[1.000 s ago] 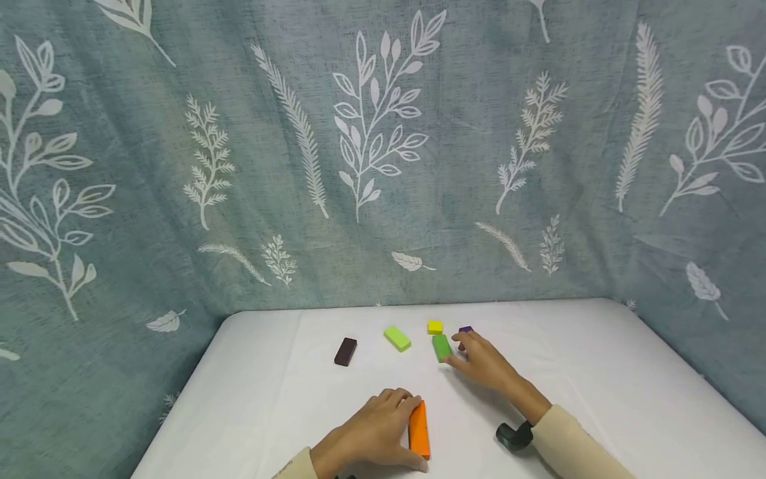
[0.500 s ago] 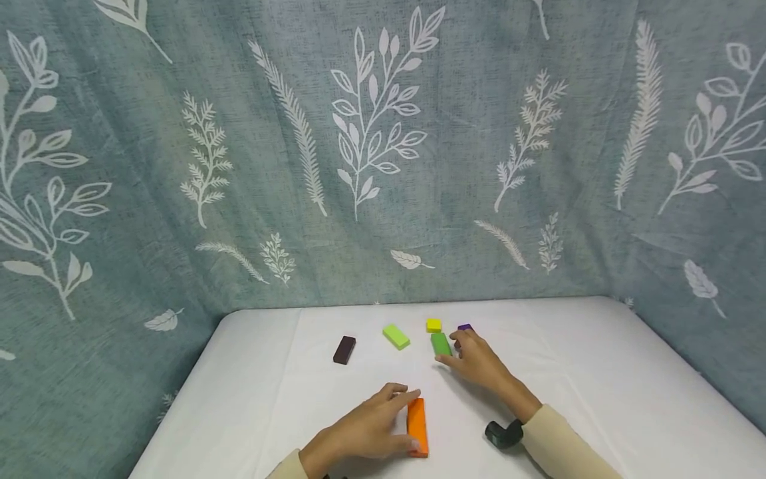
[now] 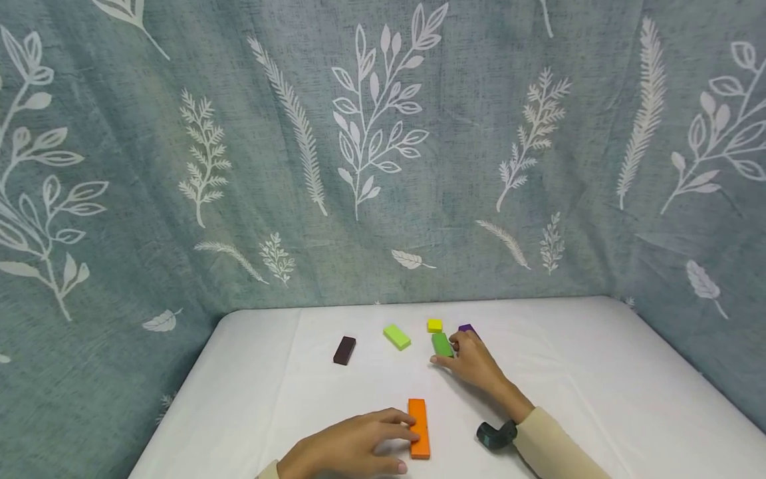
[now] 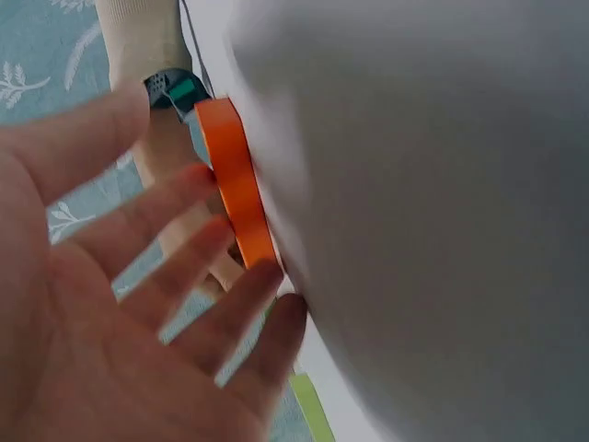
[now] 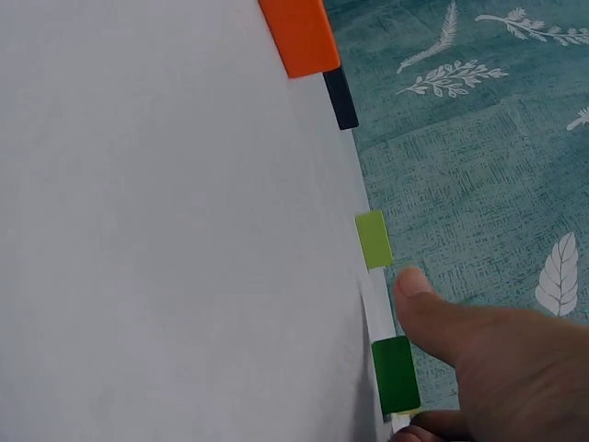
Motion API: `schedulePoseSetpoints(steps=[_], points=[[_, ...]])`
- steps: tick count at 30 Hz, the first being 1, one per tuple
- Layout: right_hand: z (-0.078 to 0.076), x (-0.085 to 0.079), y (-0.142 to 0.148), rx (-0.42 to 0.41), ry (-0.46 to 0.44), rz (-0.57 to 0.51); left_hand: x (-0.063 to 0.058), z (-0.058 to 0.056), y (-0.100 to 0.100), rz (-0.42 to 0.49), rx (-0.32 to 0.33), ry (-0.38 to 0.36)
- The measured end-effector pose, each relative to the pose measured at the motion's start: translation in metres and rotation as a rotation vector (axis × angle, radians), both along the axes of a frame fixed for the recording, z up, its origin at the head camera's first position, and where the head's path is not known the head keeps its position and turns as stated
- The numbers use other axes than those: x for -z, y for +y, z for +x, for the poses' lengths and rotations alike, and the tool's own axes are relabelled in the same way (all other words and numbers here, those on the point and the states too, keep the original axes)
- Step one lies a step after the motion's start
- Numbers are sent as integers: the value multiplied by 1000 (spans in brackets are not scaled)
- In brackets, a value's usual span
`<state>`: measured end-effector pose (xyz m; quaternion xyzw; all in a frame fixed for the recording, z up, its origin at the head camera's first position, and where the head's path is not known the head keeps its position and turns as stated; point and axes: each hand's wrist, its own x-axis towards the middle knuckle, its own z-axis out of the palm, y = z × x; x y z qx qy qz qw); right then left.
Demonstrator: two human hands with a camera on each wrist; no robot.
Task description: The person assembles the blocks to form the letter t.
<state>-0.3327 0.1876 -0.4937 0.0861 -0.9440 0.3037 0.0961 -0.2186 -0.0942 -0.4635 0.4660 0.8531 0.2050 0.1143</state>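
Note:
An orange block [image 3: 422, 427] lies lengthwise on the white table in front. My left hand [image 3: 347, 442] is to its left, fingers stretched out and fingertips right at its long side; the thumb stays apart. In the left wrist view, the spread fingers of the left hand [image 4: 138, 304] reach along the orange block [image 4: 237, 184]. Farther back, my right hand [image 3: 475, 366] is beside a green block [image 3: 441, 344], its thumb in front of the near end. In the right wrist view the thumb of my right hand [image 5: 497, 359] stands off the green block [image 5: 396, 375]; its other fingers are mostly hidden.
Behind the right hand lies a purple block [image 3: 465, 327], partly covered. A yellow block [image 3: 434, 325] is behind the green one. A lime block [image 3: 397, 336] and a dark brown block [image 3: 344, 350] lie farther left. A patterned curtain [image 3: 383, 253] hangs behind the table.
My left hand has let go of the orange block's ends and drawn back to its left side, fingers straightening. The right hand has shifted slightly left, its thumb moving past the green block's near end.

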Motion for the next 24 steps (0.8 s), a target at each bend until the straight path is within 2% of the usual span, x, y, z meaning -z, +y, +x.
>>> schedulePoseSetpoints(steps=[4,10,18,24], points=[[-2,3,-3,30,24,-4,-1,-1,-6,-37,54,-44],[-1,6,-4,51,42,-20,1,-4,-11,-14,129,-73],[0,6,-5,44,66,-20,2,-6,-12,5,118,-135],[1,5,-6,59,60,-31,0,-5,-12,0,96,-150]])
